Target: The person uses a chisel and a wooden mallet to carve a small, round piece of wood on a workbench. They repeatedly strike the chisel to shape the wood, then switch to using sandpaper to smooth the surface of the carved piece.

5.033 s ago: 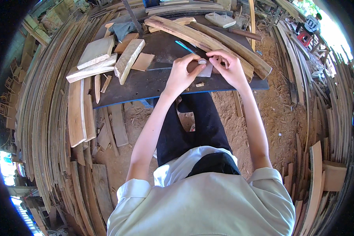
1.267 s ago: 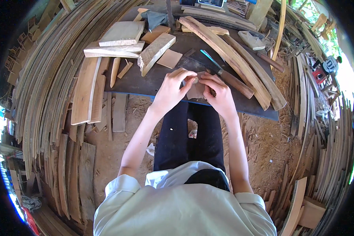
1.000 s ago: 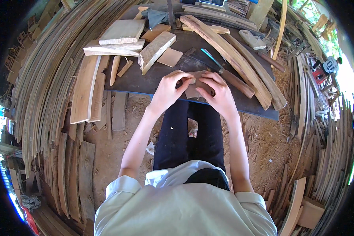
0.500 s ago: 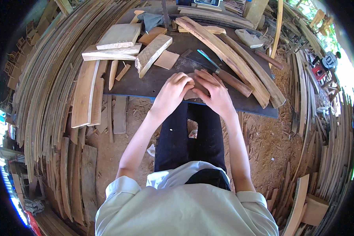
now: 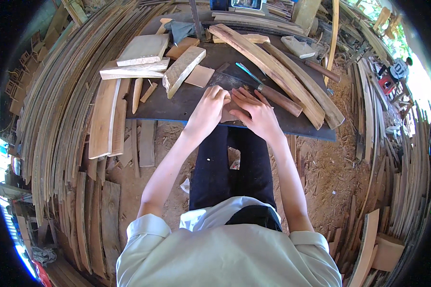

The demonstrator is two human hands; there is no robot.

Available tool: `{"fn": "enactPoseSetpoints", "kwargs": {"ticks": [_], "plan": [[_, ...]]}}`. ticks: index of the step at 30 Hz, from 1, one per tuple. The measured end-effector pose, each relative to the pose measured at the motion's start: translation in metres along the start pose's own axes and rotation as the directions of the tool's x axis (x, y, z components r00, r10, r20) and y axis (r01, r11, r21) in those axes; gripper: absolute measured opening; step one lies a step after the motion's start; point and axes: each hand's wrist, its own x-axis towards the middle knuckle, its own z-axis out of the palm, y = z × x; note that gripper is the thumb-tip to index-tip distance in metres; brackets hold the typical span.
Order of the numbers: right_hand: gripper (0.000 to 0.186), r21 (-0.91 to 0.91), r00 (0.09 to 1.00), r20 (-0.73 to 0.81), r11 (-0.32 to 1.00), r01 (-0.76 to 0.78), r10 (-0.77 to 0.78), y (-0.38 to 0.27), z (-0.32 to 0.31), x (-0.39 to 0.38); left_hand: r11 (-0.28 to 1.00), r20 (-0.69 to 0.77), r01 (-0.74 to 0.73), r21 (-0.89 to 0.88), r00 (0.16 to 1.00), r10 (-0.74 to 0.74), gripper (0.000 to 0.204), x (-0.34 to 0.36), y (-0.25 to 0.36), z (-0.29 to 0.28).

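Observation:
At the near edge of the dark worktable (image 5: 170, 109), both my hands are on a small flat brown sheet (image 5: 229, 115), much of it covered by them. My left hand (image 5: 207, 110) is closed, its curled fingers gripping the sheet's left part. My right hand (image 5: 256, 114) lies over the right part with fingers stretched out and thumb apart. Just beyond it is a wooden-handled blade tool (image 5: 281, 100), and a slim teal tool (image 5: 248, 72) rests against its blade. A thin square wood piece (image 5: 199, 75) lies past my left hand.
Two long curved timbers (image 5: 277, 69) slant across the table's right side. Thick wood blocks (image 5: 184, 71) and boards (image 5: 142, 49) are piled at the left. A pointed wooden peg (image 5: 137, 95) lies near the edge. Stacked planks (image 5: 76, 95) flank the table; sawdust covers the floor (image 5: 323, 167).
My right hand has shifted slightly left, and its fingers have straightened from a curl to lie flatter. My left hand stays closed at the sheet. The whole view has shifted a little.

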Motion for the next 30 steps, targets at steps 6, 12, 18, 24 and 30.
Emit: {"fn": "enactPoseSetpoints", "kwargs": {"ticks": [6, 12, 18, 24, 30], "plan": [[0.045, -0.024, 1.000, 0.002, 1.000, 0.006, -0.006, 0.005, -0.001, 0.000, 0.997, 0.037, 0.027, -0.067, 0.999, -0.024, 0.006, -0.011, 0.013, -0.003], [0.046, 0.000, 1.000, 0.015, 1.000, -0.019, 0.019, 0.002, 0.002, 0.000, 0.997, -0.010, 0.031, -0.075, 0.999, -0.032, 0.005, -0.002, -0.002, 0.002], [0.045, 0.009, 1.000, 0.008, 1.000, -0.022, 0.022, 0.005, 0.000, -0.002, 0.993, -0.023, 0.007, -0.117, 1.000, -0.010, 0.005, -0.013, 0.007, -0.002], [0.045, 0.004, 1.000, 0.011, 1.000, -0.019, 0.019, 0.002, 0.003, 0.001, 0.999, -0.044, -0.021, -0.044, 0.999, 0.019, 0.006, 0.000, -0.006, 0.007], [0.044, -0.004, 1.000, 0.009, 1.000, -0.020, 0.020, 0.009, 0.002, -0.003, 0.997, 0.007, 0.006, -0.076, 1.000, -0.006, 0.005, -0.013, 0.011, -0.005]]}}
